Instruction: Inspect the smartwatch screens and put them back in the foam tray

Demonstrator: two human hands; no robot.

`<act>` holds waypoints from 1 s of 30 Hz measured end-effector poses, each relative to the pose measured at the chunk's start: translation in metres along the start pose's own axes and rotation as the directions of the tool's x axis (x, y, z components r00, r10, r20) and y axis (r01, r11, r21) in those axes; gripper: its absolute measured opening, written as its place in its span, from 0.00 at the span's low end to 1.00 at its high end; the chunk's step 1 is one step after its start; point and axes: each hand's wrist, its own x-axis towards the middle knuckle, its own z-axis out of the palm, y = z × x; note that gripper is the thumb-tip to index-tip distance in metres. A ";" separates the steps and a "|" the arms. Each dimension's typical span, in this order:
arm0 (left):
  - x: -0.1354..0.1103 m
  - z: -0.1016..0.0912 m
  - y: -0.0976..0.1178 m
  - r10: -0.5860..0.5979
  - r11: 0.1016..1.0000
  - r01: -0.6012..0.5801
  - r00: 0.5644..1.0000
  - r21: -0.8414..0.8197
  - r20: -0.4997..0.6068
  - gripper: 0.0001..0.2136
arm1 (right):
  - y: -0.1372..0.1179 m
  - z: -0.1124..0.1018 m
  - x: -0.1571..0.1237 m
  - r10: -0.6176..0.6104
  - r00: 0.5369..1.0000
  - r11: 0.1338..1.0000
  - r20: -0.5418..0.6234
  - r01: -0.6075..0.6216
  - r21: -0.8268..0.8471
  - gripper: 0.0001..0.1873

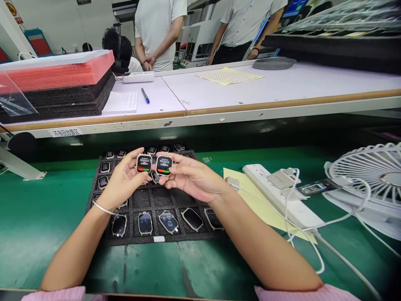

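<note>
My left hand [123,180] grips a smartwatch body [144,163] whose lit screen shows a red and a green bar. My right hand [191,177] pinches a second lit smartwatch body [163,164] right beside the first. Both are held above a black foam tray [156,200] on the green belt. The tray's pockets hold several more watch bodies; the front row [169,220] lies face down, and some middle pockets are bare. A thin bangle sits on my left wrist.
A white power strip [272,190] with chargers and white cables lies to the right on a yellow sheet [250,200]. A white fan [369,171] stands at far right. On the raised shelf lie foam stacks [59,90], paper, a pen [145,95]. Two people stand behind it.
</note>
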 end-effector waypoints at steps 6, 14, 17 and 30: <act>0.002 0.002 -0.002 -0.010 1.000 0.010 1.000 -0.015 -0.004 0.33 | 0.002 0.002 -0.001 -0.037 0.999 0.995 -0.025 0.034 -0.097 0.27; 0.003 0.003 -0.003 0.018 0.999 -0.017 1.000 -0.036 0.008 0.27 | 0.002 0.002 -0.001 -0.064 0.998 0.978 -0.020 0.059 -0.199 0.29; 0.002 0.004 -0.003 0.004 1.000 -0.002 0.999 -0.031 0.036 0.27 | 0.002 0.001 -0.001 -0.073 0.997 0.972 -0.006 0.070 -0.225 0.28; -0.001 0.005 -0.001 -0.003 1.000 0.004 0.998 -0.022 0.057 0.27 | 0.001 0.003 0.000 -0.080 0.996 0.972 -0.029 0.071 -0.225 0.26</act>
